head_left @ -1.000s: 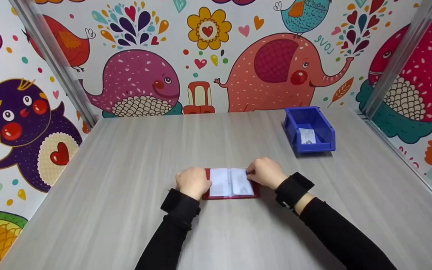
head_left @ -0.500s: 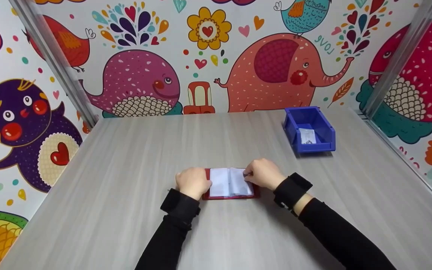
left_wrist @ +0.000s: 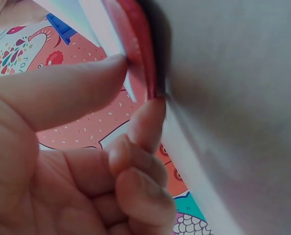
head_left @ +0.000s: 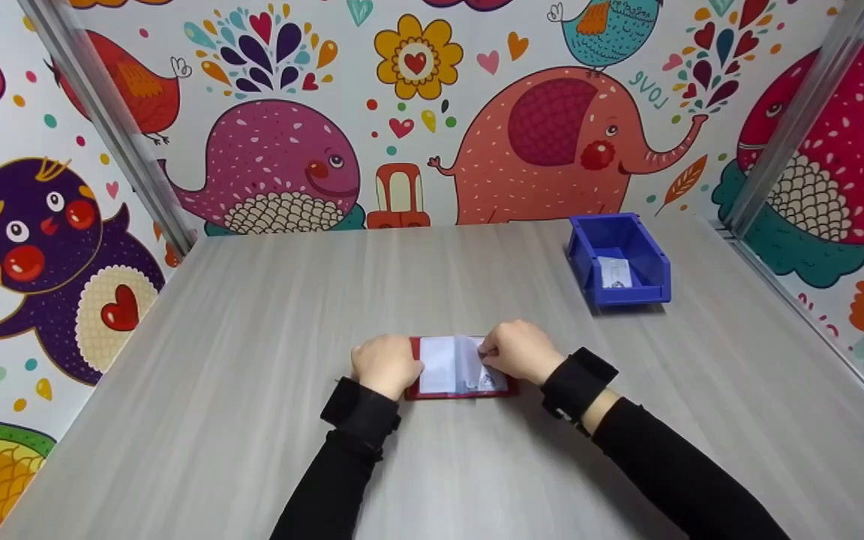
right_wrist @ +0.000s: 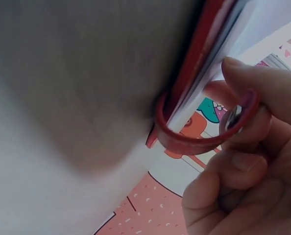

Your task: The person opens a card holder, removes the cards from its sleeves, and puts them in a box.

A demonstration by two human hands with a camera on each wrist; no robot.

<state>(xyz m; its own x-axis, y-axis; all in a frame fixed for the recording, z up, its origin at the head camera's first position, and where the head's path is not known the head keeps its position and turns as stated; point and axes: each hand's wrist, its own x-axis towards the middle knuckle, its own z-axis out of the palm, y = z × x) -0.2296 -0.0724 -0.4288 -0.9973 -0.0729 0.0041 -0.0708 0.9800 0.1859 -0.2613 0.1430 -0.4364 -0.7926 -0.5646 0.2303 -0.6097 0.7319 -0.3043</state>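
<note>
A small red card holder (head_left: 438, 367) with clear plastic sleeves lies spread on the table in the head view. My left hand (head_left: 385, 364) pinches its left cover edge between thumb and forefinger; the left wrist view shows the red cover (left_wrist: 138, 44) between them. At the right side, my right hand (head_left: 523, 351) pinches a sleeve page (head_left: 468, 364), which is lifted and bent leftward. Under it, part of another sleeve with a small dark print shows. In the right wrist view a red strap (right_wrist: 189, 144) with a metal snap curls from the cover near my fingers.
A blue open-front bin (head_left: 631, 292) stands at the back right of the table, with a small clear packet (head_left: 615, 271) inside. Patterned walls (head_left: 402, 112) with cartoon animals and metal posts (head_left: 113, 127) border the table.
My right hand has moved slightly left and lifted the right-hand sleeve page, which now bends toward the middle and uncovers the sleeve beneath. My left hand has stayed in place.
</note>
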